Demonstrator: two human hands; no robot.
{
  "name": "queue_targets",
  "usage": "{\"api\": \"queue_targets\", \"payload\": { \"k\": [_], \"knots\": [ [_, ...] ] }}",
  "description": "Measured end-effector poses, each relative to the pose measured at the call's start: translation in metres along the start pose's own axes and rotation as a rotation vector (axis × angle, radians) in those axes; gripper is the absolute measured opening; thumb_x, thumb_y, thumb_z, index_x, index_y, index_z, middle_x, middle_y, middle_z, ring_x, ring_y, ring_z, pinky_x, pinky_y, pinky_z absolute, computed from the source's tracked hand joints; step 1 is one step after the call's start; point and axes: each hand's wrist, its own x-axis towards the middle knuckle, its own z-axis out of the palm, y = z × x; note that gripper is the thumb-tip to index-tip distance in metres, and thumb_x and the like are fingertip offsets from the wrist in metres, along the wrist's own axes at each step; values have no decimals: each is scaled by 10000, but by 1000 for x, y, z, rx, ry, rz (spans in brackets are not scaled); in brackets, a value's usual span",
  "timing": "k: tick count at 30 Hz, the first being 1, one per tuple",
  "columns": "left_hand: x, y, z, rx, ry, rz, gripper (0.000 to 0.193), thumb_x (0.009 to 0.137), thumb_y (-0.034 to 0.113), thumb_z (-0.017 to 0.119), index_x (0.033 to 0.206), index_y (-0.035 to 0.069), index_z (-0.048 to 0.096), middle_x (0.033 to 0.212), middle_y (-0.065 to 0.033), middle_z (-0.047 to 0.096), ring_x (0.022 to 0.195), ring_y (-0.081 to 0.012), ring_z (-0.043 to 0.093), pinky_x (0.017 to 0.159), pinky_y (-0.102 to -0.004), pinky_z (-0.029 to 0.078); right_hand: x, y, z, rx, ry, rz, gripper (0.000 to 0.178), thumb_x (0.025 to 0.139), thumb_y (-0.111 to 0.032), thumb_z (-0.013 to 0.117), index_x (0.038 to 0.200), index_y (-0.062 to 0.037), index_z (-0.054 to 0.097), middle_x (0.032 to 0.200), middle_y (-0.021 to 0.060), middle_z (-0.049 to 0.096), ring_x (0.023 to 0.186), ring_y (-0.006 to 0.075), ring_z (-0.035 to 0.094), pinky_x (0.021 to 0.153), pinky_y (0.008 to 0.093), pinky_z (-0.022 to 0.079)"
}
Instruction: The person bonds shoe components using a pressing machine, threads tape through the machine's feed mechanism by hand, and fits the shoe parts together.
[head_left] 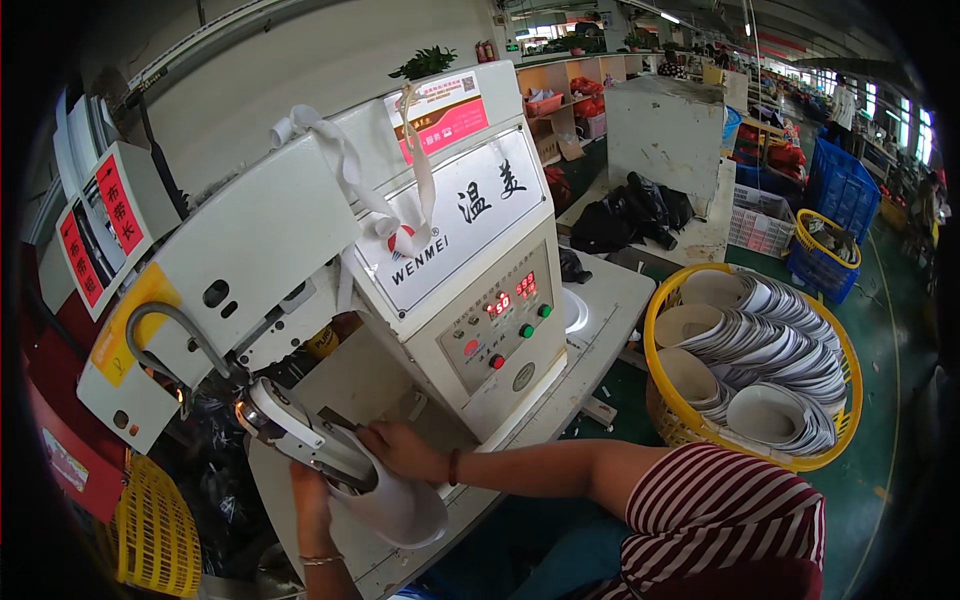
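Maroon-and-white striped sleeve [715, 495] — dark wristband [454, 467], slim metallic bangle [320, 560].

White workpiece [405, 515], cream machine [430, 375], maroon-and-white striped sleeve [720, 500], yellow basket [652, 345], green floor [870, 520]

Machine [470, 335] on desk [615, 295]. Workpiece [405, 510] at machine arm [240, 235] tip, left hand [311, 495] at left, right hand [408, 453] behind. Basket [800, 463] right, stacked pieces [715, 340] inside.

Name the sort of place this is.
Likely a factory workshop: a white machine with a lit control panel, a yellow basket of stacked white pieces, and loaded shelves behind.
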Motion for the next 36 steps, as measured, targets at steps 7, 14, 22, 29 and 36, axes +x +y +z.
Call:
{"api": "queue_targets", "payload": {
  "k": [7, 14, 22, 29, 36],
  "knots": [
    [-17, -22, 33, -101, 238, -43, 300, 915, 293, 488, 953, 6, 563, 749, -15, 555, 611, -77, 482, 512, -246, 361, -19, 13, -11, -87, -36, -56, 280, 935, -243, 422, 976, 15, 525, 832, 250, 585, 789, 413, 572, 712, 439, 446],
    [-23, -59, 27, -153, 155, -16, 427, 941, 361, 427, 1088, -21, 548, 1009, -89, 604, 910, -185, 573, 792, -313, 436, -19, 12, -12, -174, -111, 51, 306, 953, -269, 364, 1014, -16, 526, 828, 244, 595, 787, 408, 583, 703, 462, 453],
    [-75, -52, 63, -711, 103, 37, 567, 941, 401, 362, 1317, -23, 389, 1298, -112, 461, 1179, -210, 447, 1006, -316, 321, -18, 17, -12, -229, -155, -7, 304, 949, -258, 364, 1040, -23, 533, 823, 251, 595, 776, 411, 585, 695, 476, 455],
    [-107, -45, 80, -615, 142, 28, 575, 934, 285, 425, 1413, 39, 227, 1376, -104, 374, 1242, -216, 392, 1058, -341, 273, -3, 23, -19, -389, -291, -232, 282, 914, -194, 398, 1014, 0, 576, 991, 219, 595, 941, 376, 559, 840, 431, 431],
    [-123, -33, 74, -280, 320, 165, 560, 945, 254, 420, 1407, -12, 247, 1444, -132, 287, 1302, -219, 307, 1070, -309, 219, -6, 50, -19, -461, -26, -293, 226, 927, -124, 415, 974, 23, 580, 876, 239, 617, 823, 412, 583, 688, 385, 472]
  ]
}}
